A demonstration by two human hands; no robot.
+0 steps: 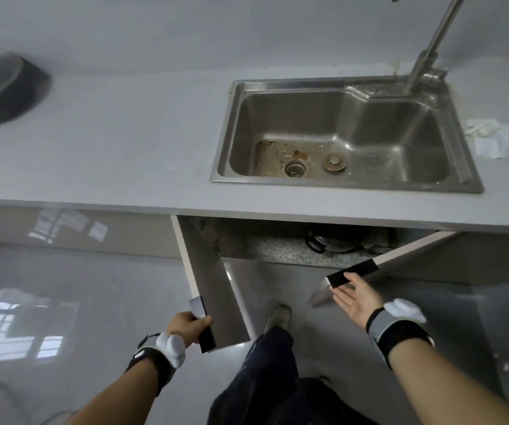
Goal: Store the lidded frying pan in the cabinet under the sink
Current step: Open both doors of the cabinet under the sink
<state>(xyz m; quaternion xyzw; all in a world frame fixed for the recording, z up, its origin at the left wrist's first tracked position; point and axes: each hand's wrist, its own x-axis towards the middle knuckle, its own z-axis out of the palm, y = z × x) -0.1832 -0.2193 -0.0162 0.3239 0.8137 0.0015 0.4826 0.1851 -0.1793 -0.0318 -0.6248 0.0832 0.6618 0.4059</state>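
Observation:
The cabinet under the steel sink point(348, 185) stands with both doors swung out. My left hand point(188, 328) grips the black handle strip at the edge of the left door point(216, 296). Fingers spread, my right hand point(355, 297) rests flat against the black strip on the right door point(400, 256), holding nothing. Inside the cabinet, on its speckled floor point(277, 250), sits a dark lidded pan point(332, 240), only partly visible under the counter edge. Another dark pan point(4, 87) lies blurred on the countertop at the far left.
A tall faucet point(431, 50) rises behind the sink. Crumpled white paper point(489, 136) lies on the counter point(124, 148) right of the sink. My legs and one shoe point(277, 317) stand on the glossy grey floor between the open doors.

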